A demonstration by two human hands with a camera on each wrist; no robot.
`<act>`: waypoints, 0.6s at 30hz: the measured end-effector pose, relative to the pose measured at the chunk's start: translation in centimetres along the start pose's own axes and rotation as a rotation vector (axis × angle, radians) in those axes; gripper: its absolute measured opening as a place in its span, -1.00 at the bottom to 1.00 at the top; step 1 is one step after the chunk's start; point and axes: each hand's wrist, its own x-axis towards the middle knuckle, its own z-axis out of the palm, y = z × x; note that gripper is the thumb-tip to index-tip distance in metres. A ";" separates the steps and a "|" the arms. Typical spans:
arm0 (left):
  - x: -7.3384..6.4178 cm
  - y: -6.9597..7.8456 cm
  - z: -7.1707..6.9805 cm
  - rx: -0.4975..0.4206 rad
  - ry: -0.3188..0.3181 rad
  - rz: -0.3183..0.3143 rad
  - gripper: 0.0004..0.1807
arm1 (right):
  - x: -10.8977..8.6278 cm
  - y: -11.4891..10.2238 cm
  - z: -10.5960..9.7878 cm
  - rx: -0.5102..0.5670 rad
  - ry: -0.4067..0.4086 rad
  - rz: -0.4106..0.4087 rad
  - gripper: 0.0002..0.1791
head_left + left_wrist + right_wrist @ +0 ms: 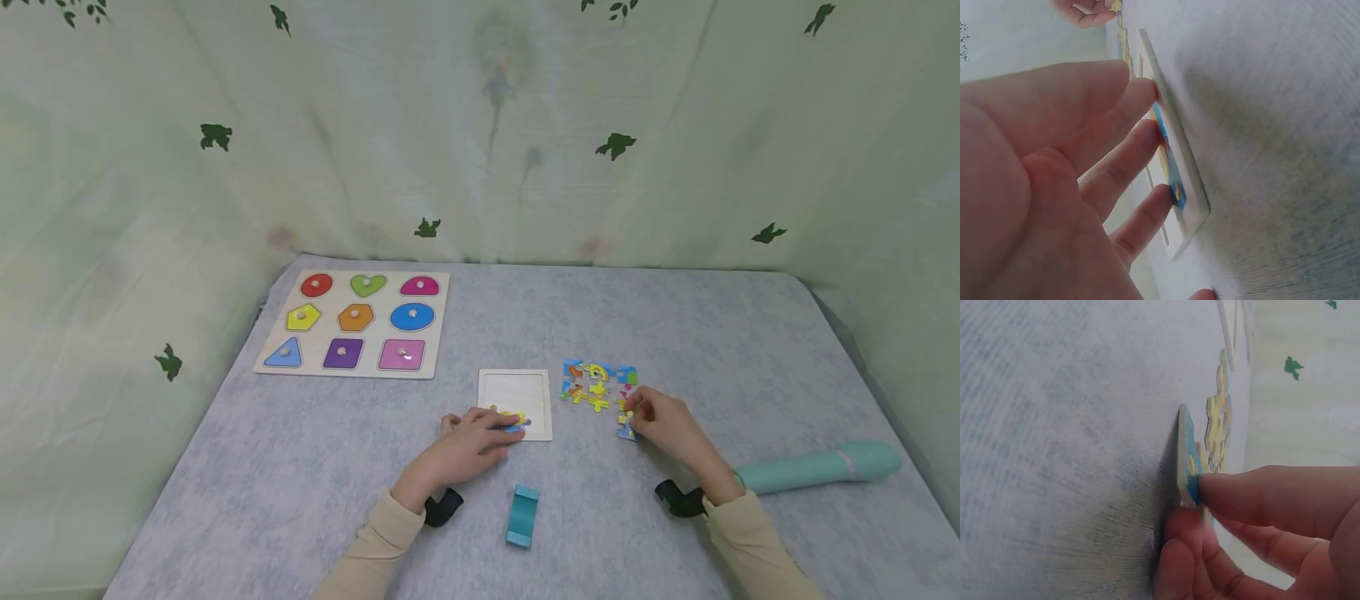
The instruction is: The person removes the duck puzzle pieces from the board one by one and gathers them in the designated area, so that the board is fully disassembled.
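A small white puzzle tray [517, 385] lies flat near the middle of the table, with yellow and blue puzzle pieces [1175, 172] along its near side. The fingertips of my left hand [472, 446] rest on these pieces, partly covering them. To the tray's right, my right hand [667, 425] pinches a blue corner puzzle piece [1189, 450] between thumb and fingers; in the right wrist view one edge is slightly raised. Several loose jigsaw pieces [597, 398], yellow, blue and brown, lie grouped between the tray and the right hand.
A shape board [382, 325] with knobbed coloured shapes lies at the back left. A teal bracket-shaped object [522, 517] sits in front of the tray. Beside the right forearm lies a long teal cylinder [810, 468]. Printed curtains [480, 125] surround the table.
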 end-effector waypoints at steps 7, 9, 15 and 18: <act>-0.2 -0.2 0.4 0.018 0.026 0.042 -0.59 | 0.0 -0.6 0.2 -0.076 0.026 0.041 -0.82; -0.3 -0.4 0.4 0.026 0.031 0.051 -0.59 | 0.0 -0.7 0.3 -0.090 0.037 0.036 -0.83; -0.8 -0.7 0.3 0.036 0.047 0.070 -0.60 | 0.7 -1.9 1.0 -0.045 0.061 -0.065 -0.87; -1.2 -1.0 0.1 0.029 0.069 0.064 -0.61 | 1.5 -2.9 2.1 0.036 0.012 -0.145 -0.87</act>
